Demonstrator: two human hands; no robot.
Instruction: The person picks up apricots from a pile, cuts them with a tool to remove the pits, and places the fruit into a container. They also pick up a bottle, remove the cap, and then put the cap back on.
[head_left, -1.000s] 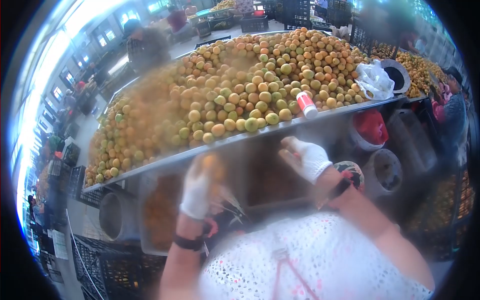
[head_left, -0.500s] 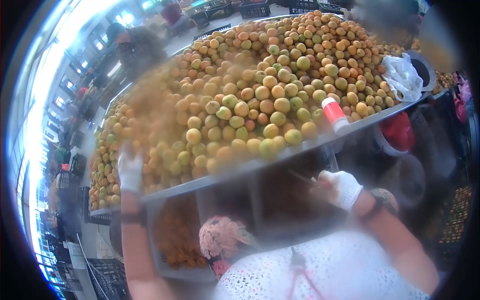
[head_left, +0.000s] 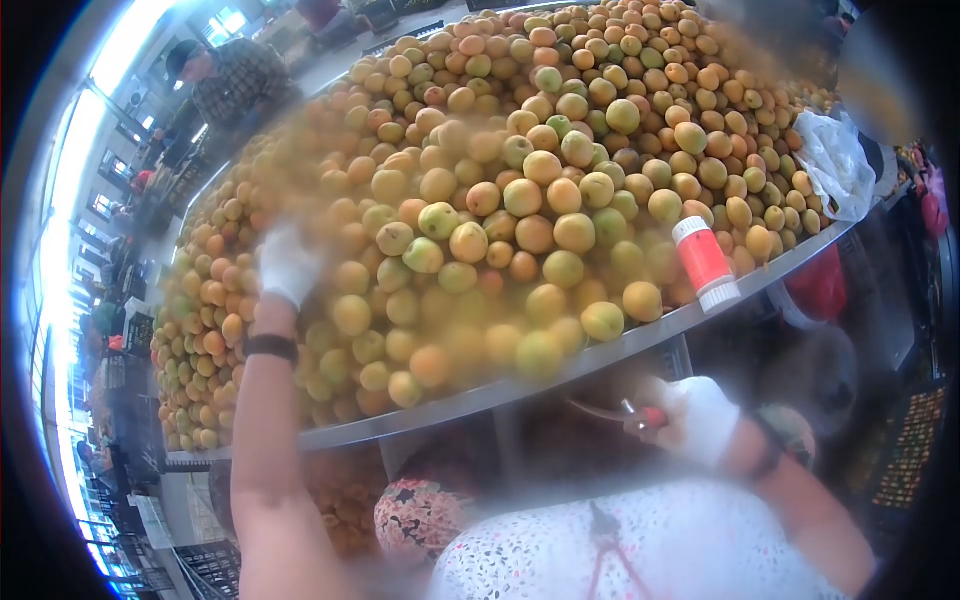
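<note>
My left hand point(head_left: 290, 263), in a white glove, reaches out over the heap of apricots point(head_left: 535, 235) on the metal-edged table. Its fingers are smeared by a blurry patch on the lens, so I cannot tell whether they hold a fruit. My right hand point(head_left: 697, 420), also gloved in white, is closed around a small knife point(head_left: 652, 417) with a red handle. The thin, curved blade points left, just below the table's front edge. A red and white bottle point(head_left: 705, 264) lies on the fruit near that edge, above my right hand.
The raised metal rim point(head_left: 470, 403) runs along the front of the table, with bins of fruit point(head_left: 345, 500) underneath. A clear plastic bag point(head_left: 838, 165) lies at the right end. Across the table on the left stands a person point(head_left: 238, 82) in a checked shirt.
My left hand has moved farther in over the apricots, up and slightly right. My right hand still grips the knife, a little lower in view. The camera view has shifted closer to the heap.
</note>
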